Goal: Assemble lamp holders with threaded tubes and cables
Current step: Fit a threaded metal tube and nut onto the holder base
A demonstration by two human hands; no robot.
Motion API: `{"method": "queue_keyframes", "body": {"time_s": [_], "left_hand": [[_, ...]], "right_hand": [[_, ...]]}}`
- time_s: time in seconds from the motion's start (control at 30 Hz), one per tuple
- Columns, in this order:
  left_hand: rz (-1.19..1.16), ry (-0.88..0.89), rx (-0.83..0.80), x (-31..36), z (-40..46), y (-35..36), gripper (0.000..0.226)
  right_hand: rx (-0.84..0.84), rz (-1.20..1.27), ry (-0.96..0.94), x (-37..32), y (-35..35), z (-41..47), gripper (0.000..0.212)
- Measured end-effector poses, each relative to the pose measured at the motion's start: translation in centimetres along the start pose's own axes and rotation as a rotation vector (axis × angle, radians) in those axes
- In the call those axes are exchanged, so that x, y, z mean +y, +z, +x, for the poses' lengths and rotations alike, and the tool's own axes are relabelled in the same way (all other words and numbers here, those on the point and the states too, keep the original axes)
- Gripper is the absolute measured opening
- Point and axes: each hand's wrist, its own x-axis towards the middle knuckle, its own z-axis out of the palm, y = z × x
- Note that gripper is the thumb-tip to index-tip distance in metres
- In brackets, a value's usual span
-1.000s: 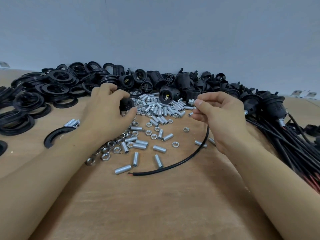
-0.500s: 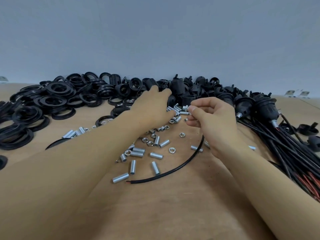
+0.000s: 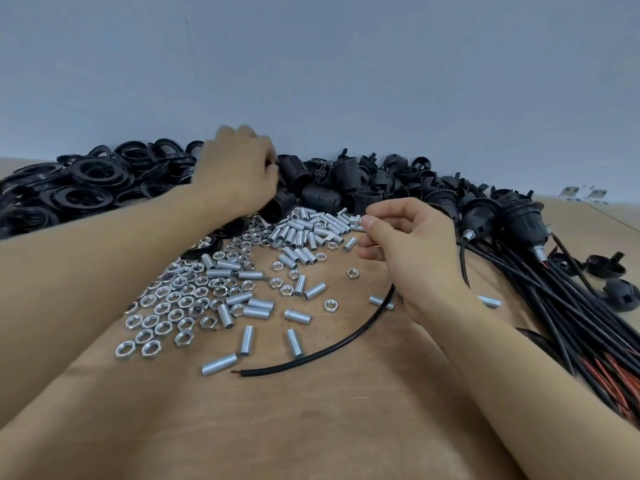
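My right hand (image 3: 412, 251) pinches a small silver threaded tube (image 3: 362, 224) between thumb and forefinger, above the heap of loose tubes (image 3: 304, 233). A black cable (image 3: 332, 348) curves from its stripped end near the table's middle up under that hand. My left hand (image 3: 239, 174), blurred, reaches to the back and lies with curled fingers on the pile of black lamp holders (image 3: 332, 181). Whether it holds one is hidden.
Black threaded rings (image 3: 86, 181) are heaped at the back left. Silver hex nuts (image 3: 166, 303) and scattered tubes (image 3: 256, 311) lie under my left forearm. Assembled holders (image 3: 519, 216) with a bundle of black and red cables (image 3: 571, 327) fill the right side.
My left hand has travelled from the nuts and tubes back into the lamp holder pile. My right hand kept its pinch on the tube and barely moved.
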Motion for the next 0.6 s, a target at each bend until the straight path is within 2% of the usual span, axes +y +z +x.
{"method": "queue_keyframes", "body": {"time_s": [0.03, 0.1, 0.23, 0.3, 0.4, 0.47, 0.53, 0.6], "left_hand": [[0.046, -0.019, -0.051, -0.5, 0.4, 0.2, 0.032], [-0.032, -0.063, -0.163, -1.2, 0.7, 1.2, 0.048], [-0.172, -0.119, 0.069, -1.2, 0.8, 2.3, 0.027], [-0.196, -0.187, 0.05, -1.2, 0.8, 2.0, 0.028], [-0.357, -0.286, 0.079, -1.6, 0.1, 2.5, 0.022], [-0.564, -0.412, 0.174, -1.2, -0.7, 2.2, 0.03], [-0.881, -0.54, 0.251, -0.7, -1.6, 0.8, 0.036], [-1.29, -0.526, 0.202, 0.1, -3.4, -1.2, 0.031]], "right_hand": [[-0.005, -0.007, -0.002, 0.1, 0.0, 0.0, 0.013], [-0.015, -0.017, -0.001, 0.1, 0.0, 0.0, 0.013], [-0.028, -0.03, 0.006, 0.2, 0.1, -0.2, 0.01], [-0.026, -0.037, 0.007, 0.1, 0.1, -0.2, 0.011], [-0.022, -0.028, 0.005, 0.0, 0.1, -0.1, 0.012], [-0.018, -0.028, 0.0, -0.1, 0.0, -0.2, 0.013], [-0.008, -0.035, -0.016, -0.1, 0.0, -0.2, 0.013], [-0.004, -0.029, -0.028, -0.2, 0.1, -0.3, 0.008]]}}
